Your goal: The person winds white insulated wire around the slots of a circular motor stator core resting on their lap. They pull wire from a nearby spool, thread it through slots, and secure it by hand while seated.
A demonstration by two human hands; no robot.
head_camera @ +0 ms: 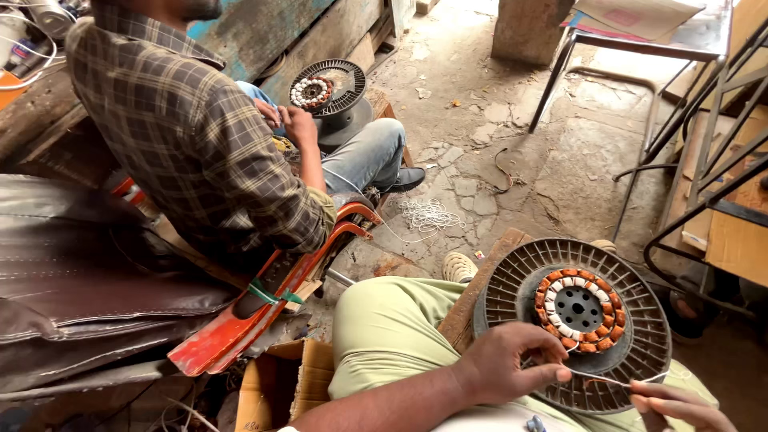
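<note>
A round grey slotted disc leans on my lap, with a stator ring of orange and white coils at its centre. My left hand rests against the lower edge of the disc, fingers pinched on a thin wire. The wire runs right to my right hand at the bottom edge, which pinches its other end. Both hands sit just below the coil ring.
A person in a plaid shirt sits on a red stool to my left, hands on a second disc with coils. A loose white wire bundle lies on the cracked floor. Metal table frames stand at right; a cardboard box is by my knee.
</note>
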